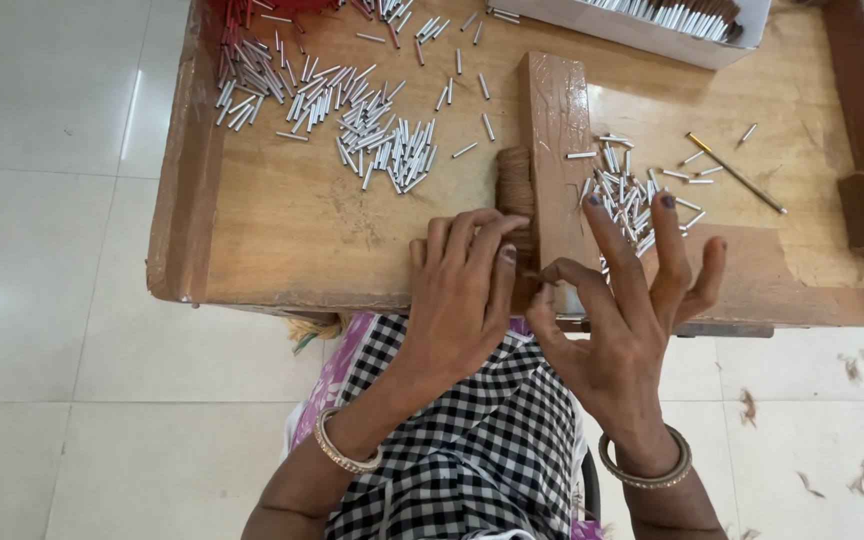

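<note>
Left hand [464,290] lies fingers-down over a brown fibre bundle [515,185] at the near end of the upright block [558,150] on the tray [282,220]. Right hand [620,310] pinches thumb & forefinger on the strand end beside it — other fingers fanned wide. Fibre looks light, soft, prob. frays; best held w/ fingertips close to the block. Loose metal tubes [382,140] lie near — small, slippery.

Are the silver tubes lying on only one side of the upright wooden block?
No: silver tubes lie scattered left of the wooden block, and a smaller pile lies to its right.
</note>
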